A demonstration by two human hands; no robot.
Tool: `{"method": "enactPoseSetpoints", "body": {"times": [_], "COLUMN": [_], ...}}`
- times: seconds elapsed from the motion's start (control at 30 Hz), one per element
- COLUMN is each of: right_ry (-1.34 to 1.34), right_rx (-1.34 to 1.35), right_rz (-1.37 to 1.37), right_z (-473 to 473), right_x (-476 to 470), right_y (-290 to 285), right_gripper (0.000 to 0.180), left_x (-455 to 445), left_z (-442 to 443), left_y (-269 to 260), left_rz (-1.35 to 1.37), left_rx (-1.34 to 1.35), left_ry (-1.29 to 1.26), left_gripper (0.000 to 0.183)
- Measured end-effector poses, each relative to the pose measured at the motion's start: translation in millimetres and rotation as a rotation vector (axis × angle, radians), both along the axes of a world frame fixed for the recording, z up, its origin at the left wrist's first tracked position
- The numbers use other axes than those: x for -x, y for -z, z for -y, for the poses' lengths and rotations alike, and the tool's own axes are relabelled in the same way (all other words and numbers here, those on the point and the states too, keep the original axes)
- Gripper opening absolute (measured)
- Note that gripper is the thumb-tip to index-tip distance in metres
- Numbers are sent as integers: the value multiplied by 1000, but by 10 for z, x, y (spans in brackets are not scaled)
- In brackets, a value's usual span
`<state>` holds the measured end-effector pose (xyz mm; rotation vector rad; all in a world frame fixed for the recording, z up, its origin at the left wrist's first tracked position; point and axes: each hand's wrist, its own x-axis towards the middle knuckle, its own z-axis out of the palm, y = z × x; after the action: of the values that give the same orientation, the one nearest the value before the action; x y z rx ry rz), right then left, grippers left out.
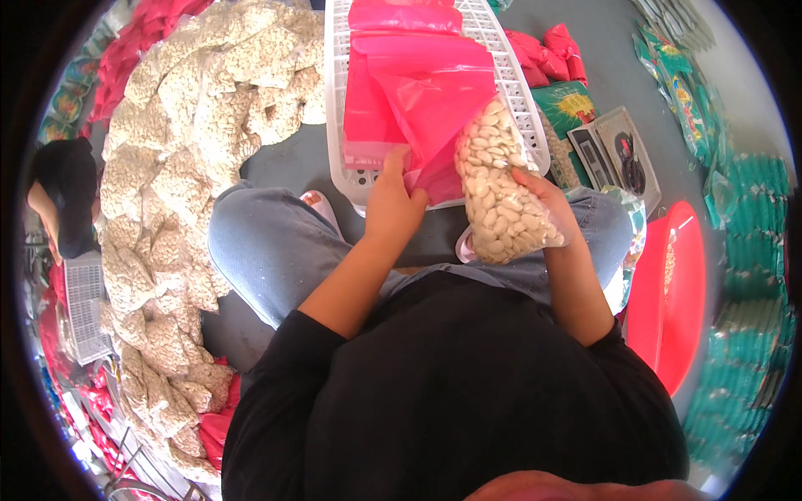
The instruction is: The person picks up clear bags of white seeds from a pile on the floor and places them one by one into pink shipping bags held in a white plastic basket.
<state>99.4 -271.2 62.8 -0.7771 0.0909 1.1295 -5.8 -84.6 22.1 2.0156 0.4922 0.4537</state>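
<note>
My left hand (396,203) pinches the near edge of a pink plastic bag (432,81) between thumb and fingers. That bag lies over other pink bags (369,119) on a white plastic basket (341,178), and its near side is folded across. My right hand (554,203) grips the side of a clear plastic bag (498,216) filled with large, pale, flat seeds or beans. The filled bag leans at a slant above my lap. Its upper end meets the pink film; whether it is inside the pink bag I cannot tell.
Many filled clear bags (182,144) are heaped on the left. A digital scale (592,156), a green printed packet (567,103) and pink packets (551,53) lie at the right. Nearer me stands a red basin (680,313), beside stacked green packaging (755,250). Another person's arm (47,216) shows far left.
</note>
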Motion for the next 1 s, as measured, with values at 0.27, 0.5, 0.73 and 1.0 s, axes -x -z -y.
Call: {"method": "enactPoseSetpoints", "body": {"times": [0.27, 0.5, 0.73, 1.0], "right_ry": [-11, 26, -62, 475], "right_rx": [378, 540, 478, -87], "right_rz": [355, 577, 469, -22], "right_z": [-97, -258, -259, -384], "right_x": [173, 117, -131, -33], "right_y": [205, 79, -109, 129], "right_gripper": [42, 45, 36, 29], "left_x": [-163, -178, -122, 31], "left_z": [-140, -54, -114, 279], "left_y": [3, -12, -128, -343], "left_rz": [-65, 294, 451, 304], "left_rx": [-79, -389, -438, 267], "left_ry": [-146, -20, 416, 136], "left_gripper": [39, 22, 25, 26]}}
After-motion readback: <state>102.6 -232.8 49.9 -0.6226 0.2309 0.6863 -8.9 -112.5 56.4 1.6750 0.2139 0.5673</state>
